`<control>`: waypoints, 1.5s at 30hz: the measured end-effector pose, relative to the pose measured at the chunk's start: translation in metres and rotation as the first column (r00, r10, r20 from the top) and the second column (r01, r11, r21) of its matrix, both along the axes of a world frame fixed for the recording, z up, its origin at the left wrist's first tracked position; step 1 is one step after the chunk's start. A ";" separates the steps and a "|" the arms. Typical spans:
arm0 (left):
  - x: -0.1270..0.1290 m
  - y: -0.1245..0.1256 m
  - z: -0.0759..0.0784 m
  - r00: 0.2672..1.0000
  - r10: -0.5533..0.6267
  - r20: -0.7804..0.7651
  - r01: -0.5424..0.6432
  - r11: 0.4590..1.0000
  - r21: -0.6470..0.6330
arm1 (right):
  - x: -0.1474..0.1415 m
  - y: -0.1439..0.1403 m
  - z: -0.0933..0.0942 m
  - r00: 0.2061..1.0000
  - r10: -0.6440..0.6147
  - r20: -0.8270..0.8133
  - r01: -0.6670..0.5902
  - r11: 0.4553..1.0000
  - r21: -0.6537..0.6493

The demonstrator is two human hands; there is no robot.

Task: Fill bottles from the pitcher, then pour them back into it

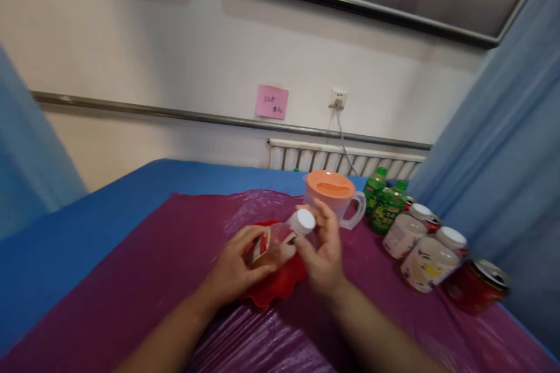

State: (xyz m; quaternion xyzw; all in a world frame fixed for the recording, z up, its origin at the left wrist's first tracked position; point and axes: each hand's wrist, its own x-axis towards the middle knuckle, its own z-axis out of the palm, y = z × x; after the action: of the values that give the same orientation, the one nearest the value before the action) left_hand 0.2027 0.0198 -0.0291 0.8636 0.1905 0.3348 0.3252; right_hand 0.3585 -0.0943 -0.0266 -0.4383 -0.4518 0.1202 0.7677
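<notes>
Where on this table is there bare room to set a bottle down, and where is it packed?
Free: the purple sheet left of the left hand, out to the blue cloth. Also the strip between the right hand and the white-capped bottles. Crowded: the right edge, with pitcher, green bottles and can.

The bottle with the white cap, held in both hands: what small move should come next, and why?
Probably twist the white cap off. The left hand grips the body of the bottle, which is tilted above the red bowl, and the right hand has its fingers around the cap, which appears to be on.
</notes>
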 end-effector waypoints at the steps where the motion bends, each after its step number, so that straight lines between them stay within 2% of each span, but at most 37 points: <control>1: 0.000 0.003 -0.001 0.999 0.027 0.023 -0.027 0.999 0.025 | -0.002 0.002 0.003 1.000 0.016 0.020 -0.015 0.998 -0.056; 4: 0.003 0.011 -0.007 0.992 0.094 0.084 -0.101 0.992 0.076 | -0.006 0.008 0.011 0.994 0.038 0.102 -0.014 0.973 -0.229; 6: 0.005 0.016 -0.010 0.989 0.118 0.087 -0.125 0.988 0.086 | -0.006 0.011 0.018 0.990 0.019 0.143 0.025 0.953 -0.300; 11: 0.005 0.022 -0.017 0.998 0.055 0.031 -0.057 0.997 0.052 | -0.006 0.007 0.036 0.988 -0.054 0.142 0.092 0.958 -0.273; 14: 0.003 0.027 -0.021 0.999 0.020 0.044 -0.021 0.999 0.033 | 0.000 -0.017 0.043 0.987 -0.096 0.130 0.125 0.963 -0.239; 18: 0.005 0.025 -0.017 0.993 0.087 0.080 -0.086 0.996 -0.008 | 0.027 -0.084 0.051 0.961 -0.269 0.067 0.277 0.943 -0.187; 21: 0.008 0.017 -0.008 0.988 0.123 0.095 -0.120 0.992 -0.037 | 0.058 -0.144 0.054 0.891 -0.454 -0.014 0.441 0.871 -0.216; 24: 0.011 0.012 -0.003 0.986 0.131 0.107 -0.127 0.991 -0.046 | 0.094 -0.192 0.046 0.779 -0.627 0.005 0.605 0.748 -0.272; 27: 0.012 0.013 -0.005 0.980 0.161 0.114 -0.156 0.986 -0.050 | 0.128 -0.219 0.027 0.641 -0.760 0.111 0.749 0.587 -0.309; 30: 0.013 0.019 -0.010 0.975 0.190 0.112 -0.185 0.981 -0.055 | 0.154 -0.226 0.004 0.538 -0.826 0.164 0.821 0.471 -0.322; 36: 0.013 0.022 -0.012 0.969 0.215 0.121 -0.201 0.973 -0.116 | 0.172 -0.215 -0.025 0.442 -0.871 0.213 0.868 0.357 -0.345; 40: 0.012 0.017 -0.010 0.966 0.204 0.156 -0.186 0.975 -0.125 | 0.174 -0.218 -0.030 0.439 -0.864 0.247 0.869 0.338 -0.361; 41: 0.012 0.016 -0.011 0.965 0.200 0.167 -0.180 0.976 -0.125 | 0.172 -0.220 -0.029 0.416 -0.866 0.277 0.886 0.318 -0.336; 43: 0.011 0.014 -0.012 0.962 0.195 0.192 -0.170 0.975 -0.141 | 0.159 -0.222 -0.024 0.322 -0.871 0.372 0.943 0.260 -0.208; 44: 0.010 0.013 -0.013 0.958 0.199 0.208 -0.168 0.973 -0.158 | 0.147 -0.221 -0.021 0.276 -0.863 0.423 0.961 0.251 -0.115; 45: 0.010 0.013 -0.013 0.952 0.208 0.225 -0.170 0.969 -0.178 | 0.131 -0.217 -0.018 0.253 -0.845 0.470 0.961 0.277 -0.019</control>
State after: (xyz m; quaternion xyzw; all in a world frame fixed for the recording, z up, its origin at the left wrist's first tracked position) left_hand 0.2126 0.0328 -0.0426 0.7658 0.2571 0.4515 0.3790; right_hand 0.4896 -0.3112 -0.0446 -0.7431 -0.2222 -0.3664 0.5140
